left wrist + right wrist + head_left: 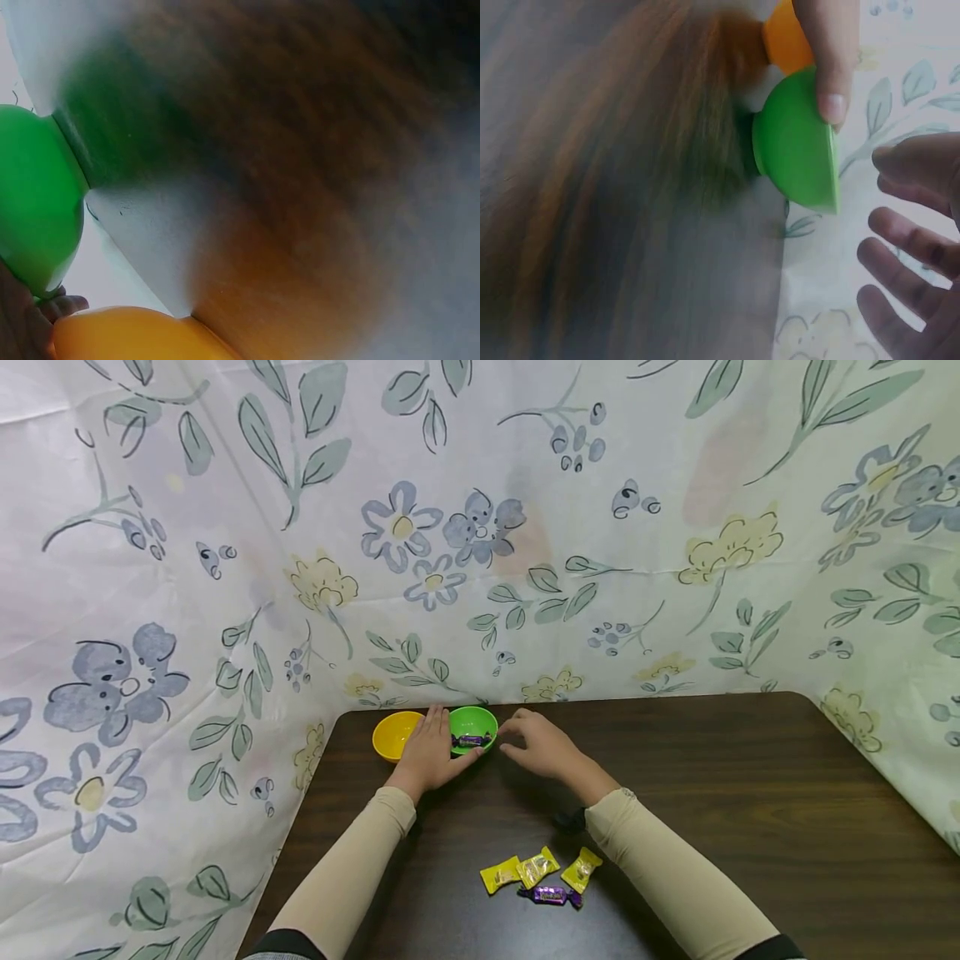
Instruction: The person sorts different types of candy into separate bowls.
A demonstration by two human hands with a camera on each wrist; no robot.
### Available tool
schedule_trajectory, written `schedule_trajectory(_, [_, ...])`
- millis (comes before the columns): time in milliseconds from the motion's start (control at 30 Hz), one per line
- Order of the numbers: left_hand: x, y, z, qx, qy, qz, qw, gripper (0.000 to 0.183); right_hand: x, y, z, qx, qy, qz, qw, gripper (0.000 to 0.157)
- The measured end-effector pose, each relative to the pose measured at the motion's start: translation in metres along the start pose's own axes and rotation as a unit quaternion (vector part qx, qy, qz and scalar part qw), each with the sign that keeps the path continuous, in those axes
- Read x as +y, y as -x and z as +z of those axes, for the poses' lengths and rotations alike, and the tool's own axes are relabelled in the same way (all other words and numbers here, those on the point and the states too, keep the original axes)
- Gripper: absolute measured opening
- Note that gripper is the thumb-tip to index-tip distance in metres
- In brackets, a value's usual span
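My left hand [430, 745] lies between a yellow bowl [388, 739] and a green bowl [474, 720], its fingers straight and reaching away. Its thumb touches the near rim of the green bowl, as the right wrist view also shows. A purple-wrapped candy [471, 741] lies inside the green bowl. Just right of that bowl hovers my right hand [546, 745], fingers spread and slightly bent, holding nothing. In the right wrist view, the fingers [907, 232] stand apart from the green bowl [795, 146].
Nearer to me, three yellow-wrapped candies [537, 867] and another purple candy [551, 896] lie on the dark wooden table [735, 802]. A floral cloth [465, 643] hangs right behind the bowls at the table's far edge.
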State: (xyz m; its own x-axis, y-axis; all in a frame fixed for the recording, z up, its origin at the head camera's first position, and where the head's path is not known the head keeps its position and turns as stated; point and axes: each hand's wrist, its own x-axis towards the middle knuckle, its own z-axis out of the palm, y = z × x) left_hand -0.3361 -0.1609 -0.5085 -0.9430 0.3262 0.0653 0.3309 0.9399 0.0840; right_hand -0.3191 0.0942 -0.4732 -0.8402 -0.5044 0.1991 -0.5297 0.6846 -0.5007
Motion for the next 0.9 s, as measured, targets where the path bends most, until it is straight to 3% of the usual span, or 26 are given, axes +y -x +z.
schedule_trajectory(333, [0.000, 0.000, 0.001, 0.001, 0.002, -0.001, 1.0000, 0.117, -0.011, 0.039, -0.009, -0.022, -0.085, -0.014, 0.996, 0.024])
schedule_trajectory(700, [0.001, 0.000, 0.004, 0.000, -0.004, -0.003, 1.0000, 0.118, -0.010, 0.082, -0.007, -0.070, -0.096, -0.048, 0.992, 0.026])
schedule_trajectory(900, [0.000, 0.000, 0.002, -0.001, -0.004, -0.001, 1.0000, 0.117, -0.004, 0.104, -0.010, -0.070, -0.086, -0.057, 0.992, 0.027])
